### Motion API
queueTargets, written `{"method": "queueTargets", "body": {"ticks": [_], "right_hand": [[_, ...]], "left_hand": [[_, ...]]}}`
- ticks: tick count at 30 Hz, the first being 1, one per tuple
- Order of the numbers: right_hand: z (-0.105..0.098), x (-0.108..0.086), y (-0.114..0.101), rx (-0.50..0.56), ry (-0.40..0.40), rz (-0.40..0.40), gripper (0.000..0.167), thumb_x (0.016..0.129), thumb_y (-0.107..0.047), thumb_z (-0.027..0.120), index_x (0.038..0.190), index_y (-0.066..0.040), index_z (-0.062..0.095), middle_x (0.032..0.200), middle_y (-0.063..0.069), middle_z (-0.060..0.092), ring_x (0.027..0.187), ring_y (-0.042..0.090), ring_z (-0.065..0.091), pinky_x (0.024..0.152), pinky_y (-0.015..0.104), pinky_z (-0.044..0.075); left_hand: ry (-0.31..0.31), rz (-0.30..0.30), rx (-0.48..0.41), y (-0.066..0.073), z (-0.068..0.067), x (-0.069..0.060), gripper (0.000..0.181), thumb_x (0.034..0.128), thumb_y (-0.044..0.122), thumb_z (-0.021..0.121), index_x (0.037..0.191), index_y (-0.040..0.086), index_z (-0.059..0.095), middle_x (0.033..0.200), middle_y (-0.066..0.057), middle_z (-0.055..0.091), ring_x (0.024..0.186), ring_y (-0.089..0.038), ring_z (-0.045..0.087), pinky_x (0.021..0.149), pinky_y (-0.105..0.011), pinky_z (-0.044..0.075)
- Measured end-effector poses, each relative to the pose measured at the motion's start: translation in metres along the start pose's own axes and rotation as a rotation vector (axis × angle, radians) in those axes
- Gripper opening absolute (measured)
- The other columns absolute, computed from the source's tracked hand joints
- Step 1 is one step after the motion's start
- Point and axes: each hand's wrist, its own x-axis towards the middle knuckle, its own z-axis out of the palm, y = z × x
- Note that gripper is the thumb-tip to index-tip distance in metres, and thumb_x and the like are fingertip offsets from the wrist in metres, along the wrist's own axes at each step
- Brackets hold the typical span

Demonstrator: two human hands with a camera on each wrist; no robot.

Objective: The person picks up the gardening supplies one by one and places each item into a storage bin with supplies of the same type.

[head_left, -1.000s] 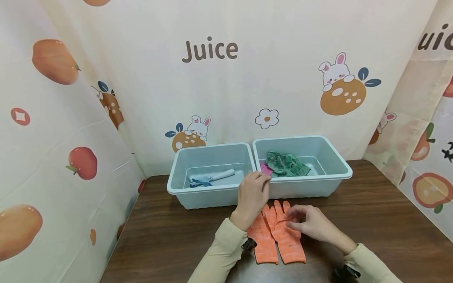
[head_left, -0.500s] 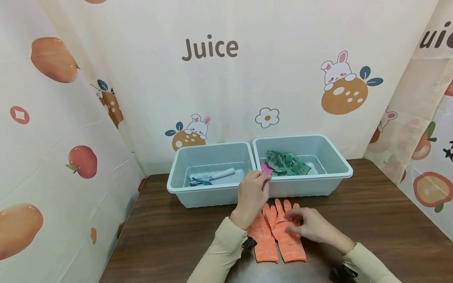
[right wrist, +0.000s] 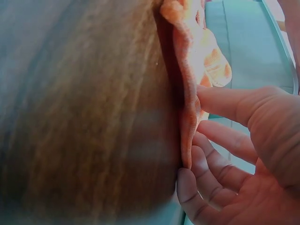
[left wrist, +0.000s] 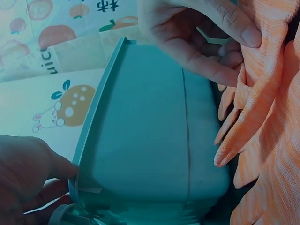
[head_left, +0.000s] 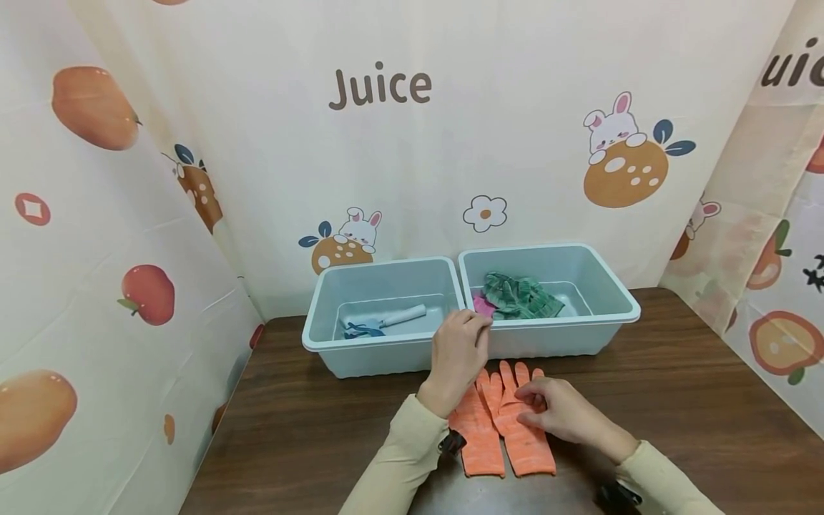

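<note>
Two orange knit gloves lie side by side on the table; the right one (head_left: 531,452) partly overlaps the left one (head_left: 483,450). My right hand (head_left: 566,411) rests its fingertips at the side of the right glove, fingers loosely bent, also seen in the right wrist view, where the orange glove (right wrist: 187,93) runs along the fingertips. My left hand (head_left: 455,354) is at the front rim of the right bin (head_left: 547,343), near where the two bins meet. In the left wrist view its fingertips touch the bin's rim (left wrist: 101,101); how firmly, I cannot tell.
A crumpled green item (head_left: 523,297) and a pink piece (head_left: 483,306) lie in the right bin. The left bin (head_left: 380,357) holds a pale rolled piece (head_left: 403,315) and a blue strap-like piece (head_left: 363,331). A printed curtain (head_left: 412,157) hangs behind the brown table (head_left: 309,443).
The view shifts very slightly. Both hands and the gloves stay nearly where they were.
</note>
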Motion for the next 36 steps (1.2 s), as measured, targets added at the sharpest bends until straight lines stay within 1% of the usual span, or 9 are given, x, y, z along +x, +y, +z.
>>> {"method": "queueTargets", "body": {"ticks": [6,13,21,29,36], "right_hand": [[0.0012,0.0001,0.0006,-0.017,0.009,-0.018,0.021,0.087,-0.020,0.087,0.103,-0.009,0.080,0.085,-0.010,0.069,0.073,-0.004,0.055,0.064,0.022,0.051],[0.0030,-0.0002,0.0021,-0.032,0.030,-0.027,0.013,0.089,-0.020,0.086,0.097,-0.012,0.081,0.082,-0.013,0.069,0.070,-0.006,0.052,0.062,0.021,0.049],[0.0040,-0.0011,0.0025,-0.001,0.035,-0.040,0.005,0.091,-0.020,0.085,0.093,-0.017,0.081,0.079,-0.015,0.069,0.066,-0.006,0.051,0.058,0.020,0.047],[0.0055,-0.0025,0.0040,0.007,0.049,-0.048,0.005,0.093,-0.023,0.084,0.094,-0.018,0.083,0.082,-0.014,0.070,0.067,-0.005,0.050,0.058,0.021,0.046],[0.0053,-0.0038,0.0036,0.030,0.045,-0.041,0.007,0.095,-0.025,0.082,0.095,-0.018,0.082,0.078,-0.015,0.067,0.064,-0.005,0.050,0.057,0.021,0.046]], "left_hand": [[0.000,0.000,0.004,0.0006,-0.0008,0.0000,0.009,0.0993,0.016,0.076,0.101,0.019,0.085,0.093,0.002,0.076,0.087,-0.015,0.070,0.077,-0.026,0.061],[-0.007,-0.006,-0.001,0.0002,0.0002,0.0003,0.009,0.0998,0.016,0.076,0.100,0.019,0.085,0.093,0.002,0.076,0.088,-0.016,0.071,0.077,-0.028,0.061],[-0.007,-0.006,0.014,0.0003,0.0004,0.0006,0.009,0.0994,0.017,0.076,0.100,0.019,0.085,0.093,0.003,0.077,0.087,-0.015,0.070,0.077,-0.027,0.061],[-0.003,-0.011,0.015,0.0010,-0.0003,0.0007,0.009,0.0987,0.017,0.077,0.100,0.019,0.085,0.093,0.003,0.076,0.087,-0.015,0.071,0.077,-0.026,0.061],[-0.005,-0.004,0.012,0.0010,-0.0006,0.0003,0.009,0.0992,0.017,0.076,0.100,0.019,0.085,0.093,0.003,0.076,0.088,-0.015,0.071,0.078,-0.027,0.061]]}}
